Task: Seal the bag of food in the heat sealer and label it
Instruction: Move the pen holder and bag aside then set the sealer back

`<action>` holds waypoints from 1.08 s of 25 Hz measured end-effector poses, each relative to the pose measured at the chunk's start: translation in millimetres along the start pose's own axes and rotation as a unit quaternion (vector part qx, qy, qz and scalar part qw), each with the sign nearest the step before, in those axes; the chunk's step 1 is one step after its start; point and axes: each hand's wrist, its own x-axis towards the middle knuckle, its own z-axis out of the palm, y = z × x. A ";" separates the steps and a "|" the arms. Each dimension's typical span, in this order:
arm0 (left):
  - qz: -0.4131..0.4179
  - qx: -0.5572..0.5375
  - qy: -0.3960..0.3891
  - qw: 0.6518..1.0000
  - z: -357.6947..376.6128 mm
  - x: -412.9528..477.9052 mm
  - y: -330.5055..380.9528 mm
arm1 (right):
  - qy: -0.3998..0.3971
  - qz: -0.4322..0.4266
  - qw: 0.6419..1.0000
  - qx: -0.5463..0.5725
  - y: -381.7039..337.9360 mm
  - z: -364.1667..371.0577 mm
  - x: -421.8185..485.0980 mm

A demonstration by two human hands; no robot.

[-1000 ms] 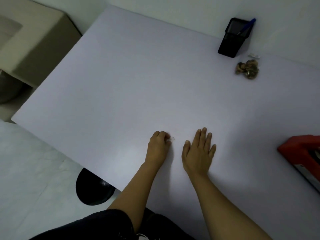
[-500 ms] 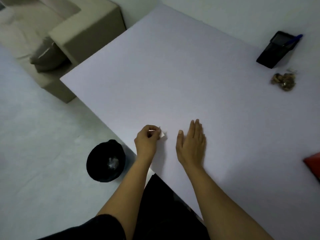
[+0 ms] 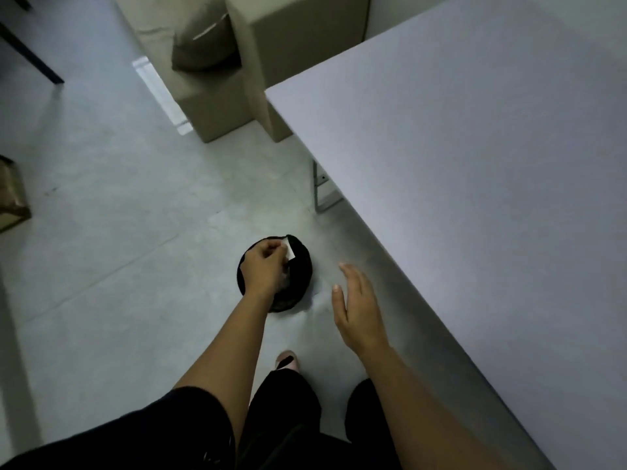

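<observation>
Left hand (image 3: 264, 268) out over black bin (image 3: 305, 266), fingers curled, thumb and fingertips pinching small white scrap (image 3: 290, 250); scrap pokes out at hand's 1 o'clock, above bin's far rim. Bin on grey floor (image 3: 118, 215). Right hand (image 3: 359, 310) at bin's 3 o'clock, in air, fingers straight and together, back to camera, holding nothing. White table (image 3: 475, 164) fills 3 o'clock side. Beige sofa (image 3: 288, 39) with cushion (image 3: 203, 42) at 12 o'clock. Pink slipper (image 3: 288, 361) at bin's 6 o'clock
</observation>
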 end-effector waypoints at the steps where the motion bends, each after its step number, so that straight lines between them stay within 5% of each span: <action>1: -0.008 0.015 0.002 1.000 -8.6 14.6 -13.1 | -0.010 0.018 1.000 -0.003 2.7 16.0 2.0; 9: -0.096 0.043 0.022 0.994 -27.8 131.2 -145.0 | -0.044 0.170 0.984 -0.029 46.1 160.1 67.0; 19: -0.106 0.065 -0.001 0.992 65.1 274.1 -315.6 | -0.117 0.273 0.948 -0.111 207.5 353.5 139.8; 27: -0.100 0.096 0.011 0.990 107.8 313.5 -370.0 | -0.007 0.320 0.943 -0.090 257.2 418.1 149.7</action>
